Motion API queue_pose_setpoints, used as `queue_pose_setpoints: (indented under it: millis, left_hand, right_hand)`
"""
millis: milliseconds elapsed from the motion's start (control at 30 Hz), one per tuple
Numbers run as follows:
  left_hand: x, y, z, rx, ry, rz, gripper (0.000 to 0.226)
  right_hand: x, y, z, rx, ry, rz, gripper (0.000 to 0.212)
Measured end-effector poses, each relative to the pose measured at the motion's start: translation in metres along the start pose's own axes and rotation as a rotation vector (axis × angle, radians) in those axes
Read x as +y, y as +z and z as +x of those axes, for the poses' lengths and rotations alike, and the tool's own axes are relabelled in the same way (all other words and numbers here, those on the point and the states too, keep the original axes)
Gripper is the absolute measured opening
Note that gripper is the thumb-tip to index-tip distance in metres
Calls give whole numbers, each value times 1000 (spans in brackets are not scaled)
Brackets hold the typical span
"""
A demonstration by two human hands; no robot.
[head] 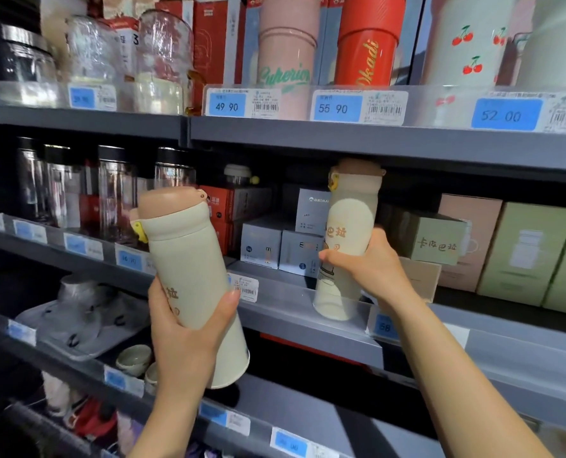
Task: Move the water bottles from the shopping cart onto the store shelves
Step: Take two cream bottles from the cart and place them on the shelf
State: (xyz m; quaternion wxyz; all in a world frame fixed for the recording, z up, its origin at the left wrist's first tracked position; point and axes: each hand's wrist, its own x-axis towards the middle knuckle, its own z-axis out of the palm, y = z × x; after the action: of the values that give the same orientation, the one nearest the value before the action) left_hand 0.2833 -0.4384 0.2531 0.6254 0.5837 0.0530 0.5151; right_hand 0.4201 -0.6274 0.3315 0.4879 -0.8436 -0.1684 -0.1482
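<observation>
Two cream water bottles with tan lids and orange lettering are in view. My left hand (184,328) grips the lower half of one cream bottle (189,259), holding it tilted in the air in front of the shelves. The second cream bottle (349,226) stands upright on the middle grey shelf (308,317) behind a clear plastic rail, and my right hand (369,264) grips it around its middle. The shopping cart is out of view.
Boxed bottles in grey, green and pink (526,249) fill the middle shelf to the right of the standing bottle. Glass bottles (113,190) line its left part. The upper shelf holds pink (286,44), red and cherry-print flasks. Bowls and a tray (83,325) lie on the lower shelf.
</observation>
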Motion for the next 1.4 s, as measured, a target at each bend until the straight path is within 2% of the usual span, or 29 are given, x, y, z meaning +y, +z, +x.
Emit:
queue_pose_setpoints:
  millis: [100,267,333,400,433,467,567,600,633,767,833,900,933,1033,1100,1267,1333,1400]
  left_hand:
    - [1,-5,-1,-24,-1,6,66]
    - [5,-11,-5,-45,-5,42,66]
    - [7,-14,-7,-56,4,61,69]
    - [9,-15,-10,-61,4,74,74]
    - [10,-14,-13,-68,6,85,75]
    - [10,-12,-15,-85,11,101,77]
    - [8,-8,-19,-191,18,141,87]
    - [9,-8,-20,-236,24,156,86]
    - [12,-9,-19,-287,41,168,83]
    - [35,-19,3,-516,126,177,77]
    - [43,-25,23,-548,177,210,88]
    - [45,-34,41,-489,232,263,103]
    - [42,-39,47,-436,252,275,104]
    - [24,-52,51,-306,204,349,87]
    - [5,-57,49,-294,144,409,74]
    - [-34,-42,52,-257,181,483,62]
    - [-46,-32,58,-297,185,537,71]
    - [-61,-23,64,-326,275,692,85]
  right_hand:
    - [1,1,-1,-6,6,-2,101]
    - [-7,-6,-17,-60,48,68,100]
    - [-7,-10,-40,165,-84,50,93]
    - [-16,-5,-75,405,-368,21,73]
    - [-22,2,-91,401,-478,37,61]
    - [-27,10,-104,301,-524,61,54]
    - [-52,35,-125,-203,-432,205,68]
    - [-59,42,-126,-311,-411,284,71]
    - [-66,46,-124,-350,-401,365,72]
    - [-83,57,-107,-303,-415,573,74]
    - [-94,63,-100,-229,-493,606,78]
    - [-104,69,-89,-121,-592,621,81]
    - [-107,72,-83,-84,-641,623,82]
    - [-113,76,-63,4,-776,557,81]
    - [-111,78,-50,70,-843,444,81]
    - [-95,91,-20,35,-703,263,83]
    - [-91,96,-14,28,-667,205,85]
    - [-91,100,-10,34,-631,170,87]
